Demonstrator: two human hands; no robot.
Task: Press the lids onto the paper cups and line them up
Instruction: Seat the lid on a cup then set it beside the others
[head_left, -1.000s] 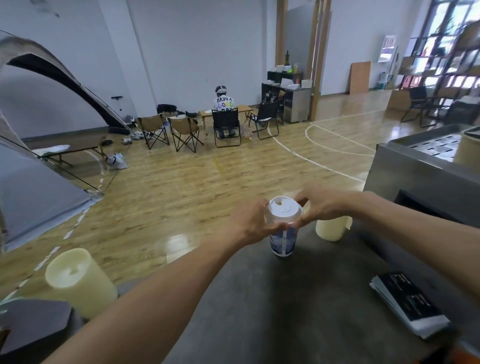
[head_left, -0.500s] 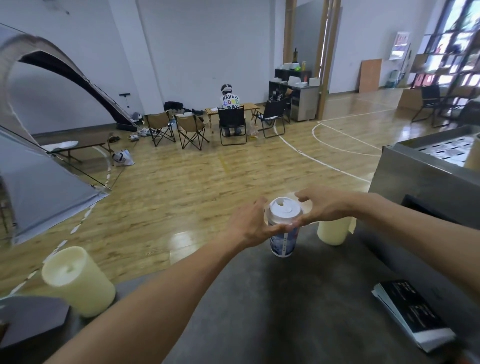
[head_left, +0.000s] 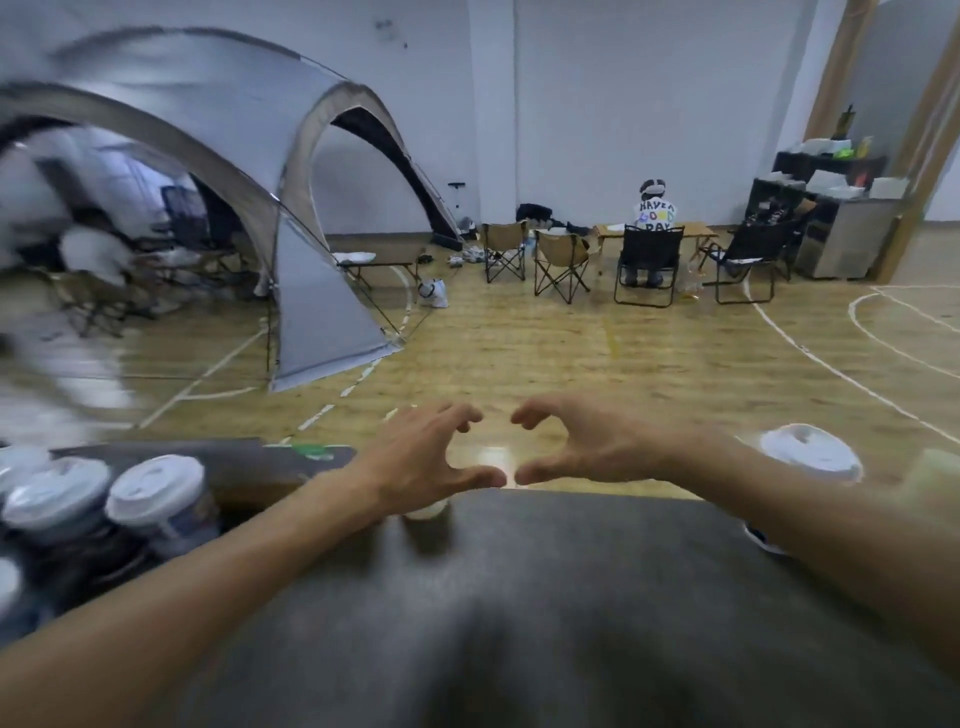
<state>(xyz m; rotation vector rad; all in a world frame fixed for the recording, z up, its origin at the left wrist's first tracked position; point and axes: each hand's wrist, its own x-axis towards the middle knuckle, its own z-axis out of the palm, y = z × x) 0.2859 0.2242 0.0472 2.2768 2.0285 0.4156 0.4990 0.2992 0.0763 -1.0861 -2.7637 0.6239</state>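
My left hand (head_left: 421, 457) and my right hand (head_left: 582, 447) hover side by side above the far edge of the dark table (head_left: 519, 597), fingers spread and curved, holding nothing. The lidded paper cup (head_left: 810, 460) with a white lid stands at the right, behind my right forearm. Several more lidded cups (head_left: 156, 493) are grouped at the left edge of the view. A cream candle (head_left: 426, 512) shows partly under my left hand.
Beyond the table lies a wooden sports floor with a grey tent (head_left: 234, 208) at the left, folding chairs (head_left: 561, 265) and a seated person (head_left: 654, 213) at the back. A pale cylinder (head_left: 935, 478) sits at the far right edge.
Both hands let go of the lidded cup, which now stands to the right. The view has swung left, bringing the tent and a group of lidded cups into sight.
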